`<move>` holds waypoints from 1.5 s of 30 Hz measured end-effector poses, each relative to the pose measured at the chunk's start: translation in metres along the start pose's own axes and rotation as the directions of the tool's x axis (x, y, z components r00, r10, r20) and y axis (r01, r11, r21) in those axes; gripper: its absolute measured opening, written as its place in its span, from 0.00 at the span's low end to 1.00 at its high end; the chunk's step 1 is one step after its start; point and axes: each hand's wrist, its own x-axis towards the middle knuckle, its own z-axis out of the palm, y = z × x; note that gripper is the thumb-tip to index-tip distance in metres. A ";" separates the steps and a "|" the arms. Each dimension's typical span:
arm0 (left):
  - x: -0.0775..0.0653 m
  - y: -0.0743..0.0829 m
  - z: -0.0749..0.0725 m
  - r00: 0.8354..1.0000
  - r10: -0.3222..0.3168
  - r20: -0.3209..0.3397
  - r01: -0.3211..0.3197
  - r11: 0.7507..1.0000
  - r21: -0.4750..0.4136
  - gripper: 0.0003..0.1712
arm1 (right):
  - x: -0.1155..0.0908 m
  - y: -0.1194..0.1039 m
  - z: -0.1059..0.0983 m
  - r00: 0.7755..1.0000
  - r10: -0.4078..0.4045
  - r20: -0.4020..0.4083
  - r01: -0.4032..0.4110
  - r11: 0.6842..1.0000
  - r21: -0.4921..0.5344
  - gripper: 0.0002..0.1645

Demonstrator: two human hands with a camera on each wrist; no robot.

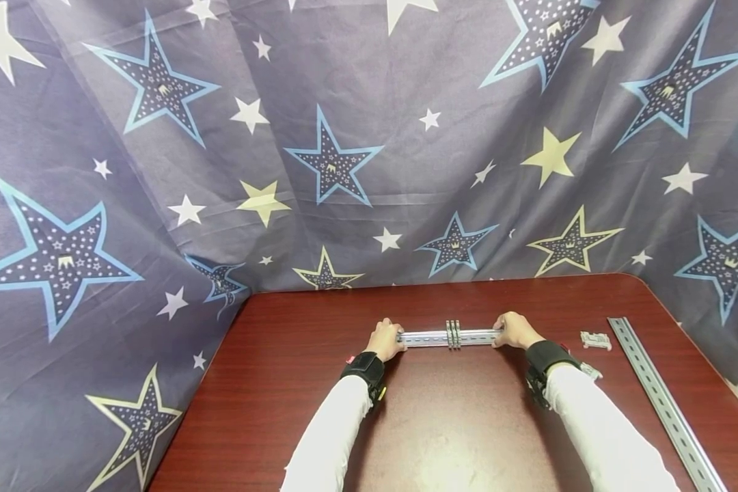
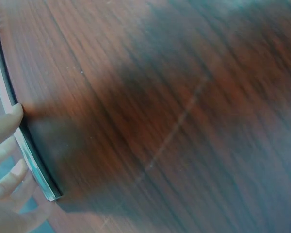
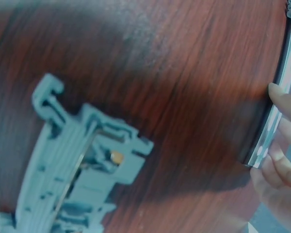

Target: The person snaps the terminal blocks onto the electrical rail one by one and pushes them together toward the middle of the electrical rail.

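Note:
A short slotted metal DIN rail (image 1: 423, 339) lies crosswise near the far part of the table. Several slim terminal blocks (image 1: 453, 334) sit side by side across its middle. My left hand (image 1: 386, 339) grips the rail's left end; in the left wrist view the thumb presses one long edge of the rail (image 2: 36, 167), the fingers along the other. At the right end, my right hand (image 1: 518, 331) pinches the rail (image 3: 266, 138) likewise, thumb and fingers on opposite edges. Whether the rail touches the tabletop I cannot tell.
A longer slotted rail (image 1: 664, 403) lies slantwise at the table's right. Left of it is a loose terminal block (image 1: 595, 340). Another one (image 3: 82, 170) lies beside my right wrist, partly hidden in the head view. Star-patterned cloth (image 1: 369, 225) hangs behind the brown table (image 1: 295, 383).

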 end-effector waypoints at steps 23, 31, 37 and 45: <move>0.110 -0.128 0.169 0.994 0.016 -0.107 -0.013 1.000 0.025 0.27 | -0.026 -0.105 -0.078 0.991 0.123 0.061 -0.128 0.989 0.078 0.25; 0.104 -0.122 0.156 0.997 -0.002 -0.075 0.000 1.000 -0.028 0.29 | -0.047 -0.172 -0.125 0.990 0.128 0.061 -0.133 0.988 0.076 0.20; 0.103 -0.121 0.153 0.997 0.002 -0.082 -0.004 1.000 -0.023 0.28 | -0.016 -0.084 -0.061 0.992 0.117 0.054 -0.122 0.988 0.095 0.25; 0.135 -0.156 0.207 0.988 -0.027 -0.149 0.031 0.999 0.024 0.32 | 0.014 0.010 0.007 0.997 0.044 -0.062 -0.037 0.994 0.106 0.28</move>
